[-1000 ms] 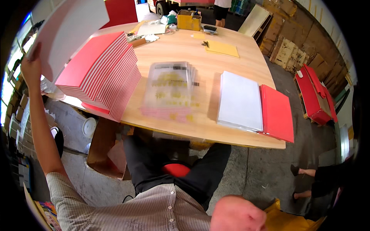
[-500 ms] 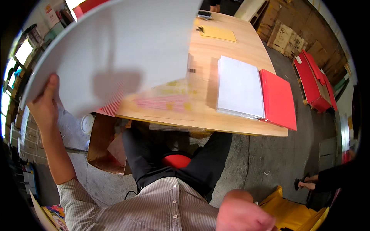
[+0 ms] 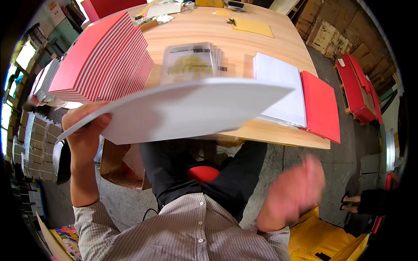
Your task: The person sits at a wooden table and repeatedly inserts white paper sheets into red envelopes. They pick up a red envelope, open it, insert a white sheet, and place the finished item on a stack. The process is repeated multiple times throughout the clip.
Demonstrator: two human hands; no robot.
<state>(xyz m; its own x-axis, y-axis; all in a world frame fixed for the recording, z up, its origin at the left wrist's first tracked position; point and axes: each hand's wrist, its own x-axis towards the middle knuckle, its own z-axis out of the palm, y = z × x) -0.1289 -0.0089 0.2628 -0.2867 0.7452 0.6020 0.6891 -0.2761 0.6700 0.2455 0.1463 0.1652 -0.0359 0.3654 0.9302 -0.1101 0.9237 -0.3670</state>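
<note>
My left hand [image 3: 82, 130] grips a large, stiff white board [image 3: 187, 113] by its left edge, thumb on the near face. The board is tilted above the table's front edge and hides part of the tabletop. Down at the right, beside my lap, my right hand [image 3: 294, 191] is raised and smeared by motion, away from the board. Behind the board lies a pile of clear printed plastic bags [image 3: 187, 65]. To its left rises a tall stack of red and white boards [image 3: 104, 61]. White sheets in clear plastic [image 3: 278, 87] lie at the right, next to a red board [image 3: 321, 106].
The wooden table [image 3: 209, 30] carries a yellow clipboard [image 3: 252, 27] farther back. Under its left side is an open cardboard box [image 3: 124, 169]. A yellow bag [image 3: 322, 237] sits at my lower right. A red-covered pallet [image 3: 357, 89] and another person's legs [image 3: 350, 203] are off to the right.
The white board has come down and flattened toward me, uncovering the red and white stack and the plastic bags. My right hand has moved up and forward from beside my body.
</note>
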